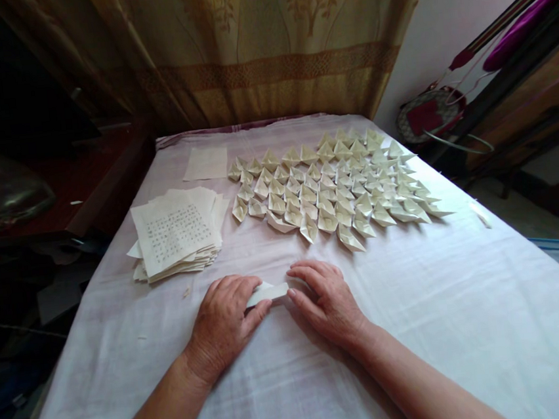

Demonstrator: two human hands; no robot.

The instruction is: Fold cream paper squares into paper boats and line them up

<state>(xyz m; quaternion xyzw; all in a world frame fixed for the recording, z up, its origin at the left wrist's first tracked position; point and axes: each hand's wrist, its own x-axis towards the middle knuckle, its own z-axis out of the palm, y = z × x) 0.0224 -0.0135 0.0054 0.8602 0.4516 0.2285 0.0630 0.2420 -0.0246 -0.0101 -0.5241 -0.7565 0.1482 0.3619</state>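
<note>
A small folded piece of cream paper lies on the white cloth between both hands. My left hand pinches its left end with thumb and fingers. My right hand presses down on its right end with the fingertips. Beyond the hands, several finished folded paper boats lie in rows across the cloth. A stack of flat printed paper sheets sits to the left of them.
The white cloth covers a table or bed that runs to a gold curtain. A single loose sheet lies at the far left. A dark wooden cabinet stands left, furniture and a wire-framed object right.
</note>
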